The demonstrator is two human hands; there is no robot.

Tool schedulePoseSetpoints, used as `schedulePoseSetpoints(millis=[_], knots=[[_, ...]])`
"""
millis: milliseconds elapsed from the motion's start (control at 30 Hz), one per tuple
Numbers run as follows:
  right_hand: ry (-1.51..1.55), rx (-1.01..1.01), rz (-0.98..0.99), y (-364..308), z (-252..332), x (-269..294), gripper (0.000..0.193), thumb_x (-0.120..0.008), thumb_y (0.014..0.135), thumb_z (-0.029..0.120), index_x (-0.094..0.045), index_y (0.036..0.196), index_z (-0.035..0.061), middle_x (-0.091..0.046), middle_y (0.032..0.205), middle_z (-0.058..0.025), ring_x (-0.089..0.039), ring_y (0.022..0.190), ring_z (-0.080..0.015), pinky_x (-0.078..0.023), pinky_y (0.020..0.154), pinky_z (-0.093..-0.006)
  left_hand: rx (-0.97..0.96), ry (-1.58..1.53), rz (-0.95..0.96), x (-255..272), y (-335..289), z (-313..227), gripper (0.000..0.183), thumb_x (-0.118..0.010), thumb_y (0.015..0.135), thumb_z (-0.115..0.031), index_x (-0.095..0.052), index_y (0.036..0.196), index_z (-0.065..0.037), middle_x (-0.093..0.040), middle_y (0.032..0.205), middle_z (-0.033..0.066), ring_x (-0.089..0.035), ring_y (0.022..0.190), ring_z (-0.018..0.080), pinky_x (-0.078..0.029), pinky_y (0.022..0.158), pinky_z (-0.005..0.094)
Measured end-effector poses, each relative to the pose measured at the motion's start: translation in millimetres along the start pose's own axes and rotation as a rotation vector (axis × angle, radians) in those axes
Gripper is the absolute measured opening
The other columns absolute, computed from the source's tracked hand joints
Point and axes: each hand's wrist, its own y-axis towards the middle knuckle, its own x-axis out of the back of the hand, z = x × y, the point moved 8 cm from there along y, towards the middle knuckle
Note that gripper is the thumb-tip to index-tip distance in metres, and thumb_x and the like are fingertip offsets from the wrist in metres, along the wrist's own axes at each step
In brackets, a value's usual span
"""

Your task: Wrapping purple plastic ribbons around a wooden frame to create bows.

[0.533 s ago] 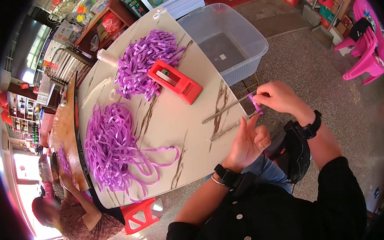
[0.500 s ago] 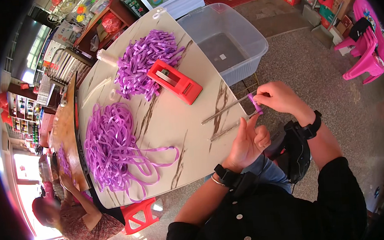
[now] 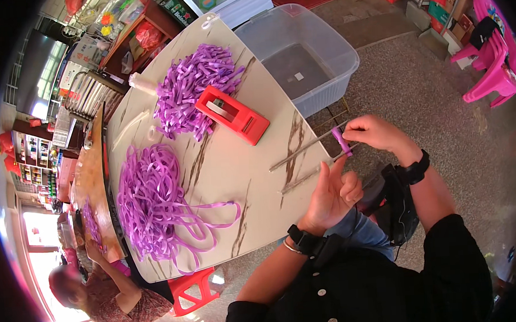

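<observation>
Two thin metal rods (image 3: pixel 300 153) lie side by side on the tabletop and stick out past its right edge. A short band of purple ribbon (image 3: pixel 342 142) spans them near their outer ends. The fingers of my right hand (image 3: pixel 376 134) are pinched on this ribbon. Just below it is my left hand (image 3: pixel 337 193), thumb raised and index finger stretched toward the ribbon's lower end, the other fingers curled. Whether that fingertip touches the ribbon or the rod, I cannot tell. A loose tangle of long purple ribbon (image 3: pixel 149 196) lies on the table's left part.
A heap of looped purple ribbon pieces (image 3: pixel 193 85) and a red tape dispenser (image 3: pixel 233 115) occupy the marble-patterned table (image 3: pixel 248 190). Beyond its right edge stands a clear plastic bin (image 3: pixel 324 87). Another person (image 3: pixel 110 291) works at a wooden table, left; a red stool (image 3: pixel 195 292) stands nearby.
The view has shifted slightly. The ribbon band on the rods sits at a different slant, with my right hand still pinching it. My left hand keeps nearly the same pose.
</observation>
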Motion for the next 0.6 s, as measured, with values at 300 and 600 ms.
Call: schedulePoseSetpoints(millis=[300, 600], knots=[[0.692, -0.281, 0.305, 11.5, -54.9, -43.1, 0.018, -0.052, 0.085, 0.025, -0.059, 0.095, 0.0111, -0.055, 0.076, 0.0060, -0.048, 0.065, -0.0029, -0.035, 0.053, -0.0175, 0.004, 0.006, -0.025, -1.4, 0.8, 0.3, 0.049, -0.022, 0.090, -0.051, -0.035, 0.121, -0.016, -0.029, 0.059, -0.0010, -0.033, 0.058, 0.0122, -0.028, 0.058, 0.0236], [1.065, -0.196, 0.444, 10.9, -43.0, -74.2, 0.014, -0.053, 0.084, 0.021, -0.055, 0.085, 0.0078, -0.052, 0.074, 0.0037, -0.049, 0.064, -0.0057, -0.037, 0.054, -0.0188, -0.001, 0.025, -0.047, -2.7, 0.7, -1.3, 0.053, -0.022, 0.090, -0.052, -0.031, 0.125, -0.014, -0.027, 0.058, -0.0017, -0.031, 0.057, 0.0115, -0.027, 0.057, 0.0231]])
